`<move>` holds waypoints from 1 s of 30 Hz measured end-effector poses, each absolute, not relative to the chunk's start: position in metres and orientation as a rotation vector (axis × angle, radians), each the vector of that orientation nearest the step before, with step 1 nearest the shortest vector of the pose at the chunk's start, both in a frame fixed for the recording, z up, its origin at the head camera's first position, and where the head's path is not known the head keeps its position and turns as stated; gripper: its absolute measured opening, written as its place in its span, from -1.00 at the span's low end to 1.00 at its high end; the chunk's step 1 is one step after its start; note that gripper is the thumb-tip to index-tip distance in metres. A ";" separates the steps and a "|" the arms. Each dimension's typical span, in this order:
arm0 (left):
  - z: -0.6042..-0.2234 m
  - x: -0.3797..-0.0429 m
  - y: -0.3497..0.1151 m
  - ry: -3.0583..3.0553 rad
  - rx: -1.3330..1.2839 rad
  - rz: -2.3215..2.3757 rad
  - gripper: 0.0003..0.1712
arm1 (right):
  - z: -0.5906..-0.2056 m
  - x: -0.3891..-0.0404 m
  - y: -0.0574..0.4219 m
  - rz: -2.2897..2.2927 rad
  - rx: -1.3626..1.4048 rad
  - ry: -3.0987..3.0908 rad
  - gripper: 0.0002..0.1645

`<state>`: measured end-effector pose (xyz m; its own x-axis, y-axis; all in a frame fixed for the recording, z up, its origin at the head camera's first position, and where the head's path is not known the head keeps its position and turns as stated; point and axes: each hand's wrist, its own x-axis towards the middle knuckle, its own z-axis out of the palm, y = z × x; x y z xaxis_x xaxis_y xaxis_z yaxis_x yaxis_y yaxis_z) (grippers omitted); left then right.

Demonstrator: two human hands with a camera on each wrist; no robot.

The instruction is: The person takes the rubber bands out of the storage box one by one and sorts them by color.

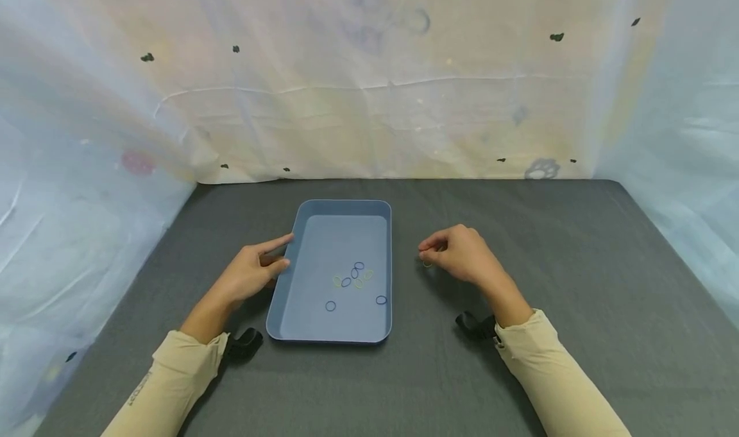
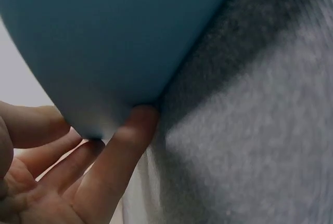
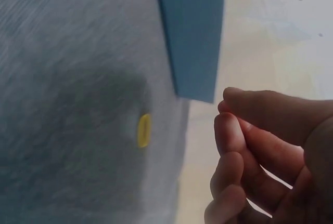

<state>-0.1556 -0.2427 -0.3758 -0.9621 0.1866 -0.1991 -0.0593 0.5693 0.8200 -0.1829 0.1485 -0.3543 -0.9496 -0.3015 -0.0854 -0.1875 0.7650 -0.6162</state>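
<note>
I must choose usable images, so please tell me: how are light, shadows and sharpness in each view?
Head view: soft light, soft shadows on the grey cloth, the tray fairly crisp; left wrist view: dim, the tray's outer wall shaded, a dark shadow on the cloth beside it; right wrist view: the yellow ring blurred, a soft dark shadow on the cloth, the backdrop pale and washed out.

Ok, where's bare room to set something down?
Free: far end of the tray; gray cloth between sleeves, nearer than the tray; cloth right of the right hand. Crowded: tray's nearer part, with rings; its left side, at the left hand; under the right hand, a yellow ring.
</note>
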 end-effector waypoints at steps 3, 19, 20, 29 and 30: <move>-0.376 -0.155 -0.245 2.525 0.138 1.345 -0.31 | -0.346 -0.176 0.142 -0.948 -0.407 2.765 -0.78; -0.371 -0.156 -0.246 2.515 0.156 1.311 -0.23 | -0.337 -0.145 0.093 -0.933 -0.712 2.707 -0.82; -0.372 -0.156 -0.246 2.518 0.154 1.311 -0.23 | -0.339 -0.144 0.090 -0.923 -0.733 2.712 -0.82; -0.372 -0.154 -0.245 2.534 0.111 1.304 -0.23 | -0.344 -0.137 0.080 -0.847 -0.837 2.760 -0.85; -0.372 -0.154 -0.244 2.538 0.111 1.299 -0.23 | -0.344 -0.138 0.080 -0.843 -0.834 2.763 -0.85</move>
